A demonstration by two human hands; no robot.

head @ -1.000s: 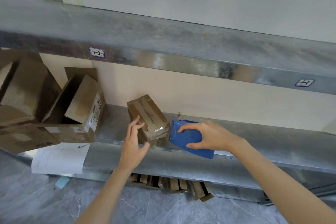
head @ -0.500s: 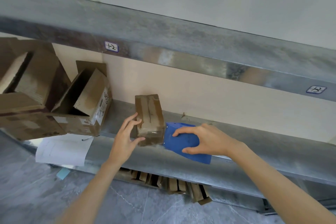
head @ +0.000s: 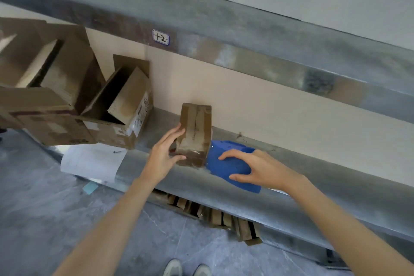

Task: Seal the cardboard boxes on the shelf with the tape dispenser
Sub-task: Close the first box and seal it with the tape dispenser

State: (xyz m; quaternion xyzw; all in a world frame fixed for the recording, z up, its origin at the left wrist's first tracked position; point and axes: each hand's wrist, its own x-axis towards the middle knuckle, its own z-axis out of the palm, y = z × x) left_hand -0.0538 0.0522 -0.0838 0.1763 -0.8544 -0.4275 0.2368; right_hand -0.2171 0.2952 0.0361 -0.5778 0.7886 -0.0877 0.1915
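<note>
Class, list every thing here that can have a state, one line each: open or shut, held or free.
small box, flaps shut, taped, upright.
left hand, grips the small box's left side.
tape dispenser, against the small box's lower right edge.
right hand, grips the tape dispenser.
middle box, flaps open, tilted.
large box, flaps open.

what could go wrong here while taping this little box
1. The small box stands near the front edge of the shelf, steadied only from the left by the left hand; a push from the tape dispenser in the right hand could tip or slide it off.
2. The left thumb lies on the box's front near the dispenser and might get taped or nicked.
</note>
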